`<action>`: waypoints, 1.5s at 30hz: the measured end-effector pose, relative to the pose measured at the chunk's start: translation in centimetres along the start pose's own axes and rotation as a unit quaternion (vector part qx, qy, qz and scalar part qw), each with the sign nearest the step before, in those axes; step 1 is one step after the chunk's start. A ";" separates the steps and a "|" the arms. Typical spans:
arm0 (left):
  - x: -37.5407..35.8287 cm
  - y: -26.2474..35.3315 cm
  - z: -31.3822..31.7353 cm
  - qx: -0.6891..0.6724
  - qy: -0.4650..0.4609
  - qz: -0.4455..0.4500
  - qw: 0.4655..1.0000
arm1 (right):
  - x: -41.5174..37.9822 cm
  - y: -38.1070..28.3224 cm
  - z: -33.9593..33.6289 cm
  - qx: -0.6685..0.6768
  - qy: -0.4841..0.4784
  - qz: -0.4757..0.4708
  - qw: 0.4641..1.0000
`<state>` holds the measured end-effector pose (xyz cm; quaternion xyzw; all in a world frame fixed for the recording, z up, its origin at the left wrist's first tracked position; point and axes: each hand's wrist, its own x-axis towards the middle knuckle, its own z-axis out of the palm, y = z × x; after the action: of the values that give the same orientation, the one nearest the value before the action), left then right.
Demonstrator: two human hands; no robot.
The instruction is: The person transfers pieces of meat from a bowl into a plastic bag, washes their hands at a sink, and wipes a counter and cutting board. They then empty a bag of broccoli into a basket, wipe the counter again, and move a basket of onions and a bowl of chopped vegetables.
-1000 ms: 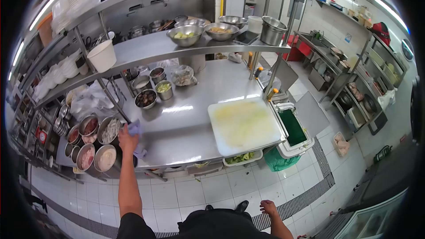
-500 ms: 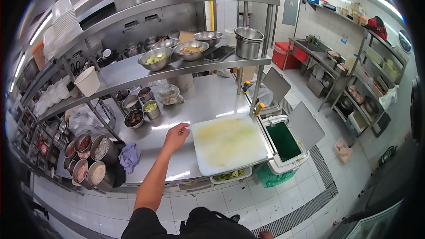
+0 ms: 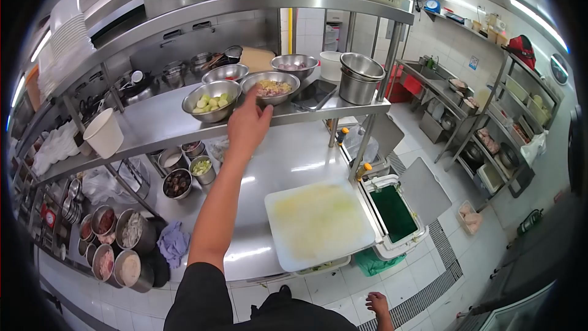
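My left hand (image 3: 250, 121) is raised at the steel shelf's front edge (image 3: 306, 112), its index finger extended and its thumb apart. The fingertip overlaps the left rim of a steel bowl of yellow and pink food (image 3: 274, 88); whether it touches is unclear. Just left of it is a bowl of pale green pieces (image 3: 211, 102). Behind stand a bowl with a little red food (image 3: 225, 73) and another steel bowl (image 3: 294, 64). My right hand (image 3: 376, 302) hangs low at the lower right, fingers apart, holding nothing visible.
A stained white cutting board (image 3: 320, 224) lies on the steel counter (image 3: 251, 233), beside a green-lined bin (image 3: 392, 203). Stacked steel pots (image 3: 360, 79) and a white tub (image 3: 104, 133) stand on the shelf. A purple cloth (image 3: 174, 244) lies at left.
My left hand has risen from above the counter to the shelf bowls. My right hand has come further into view at the bottom. The camera view has shifted.
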<state>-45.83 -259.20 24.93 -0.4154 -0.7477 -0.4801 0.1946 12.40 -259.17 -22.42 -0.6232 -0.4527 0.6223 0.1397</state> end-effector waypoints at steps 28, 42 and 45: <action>-36.0 -10.8 7.7 -0.155 -0.352 -0.083 0.919 | -5.6 -33.3 19.1 -0.362 -0.113 -0.419 0.825; -36.0 -11.9 9.3 -0.459 -0.289 -0.473 0.695 | -2.1 -31.5 27.0 -0.623 -0.167 -0.495 0.583; -36.3 -11.8 9.4 -0.477 -0.285 -0.496 0.667 | -1.1 -30.4 28.0 -0.644 -0.161 -0.485 0.569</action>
<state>-33.31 -268.99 -11.02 -0.1354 -0.5311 -0.6553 -0.5199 -24.51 -254.10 -4.46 -0.1250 -0.9832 0.0951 -0.0932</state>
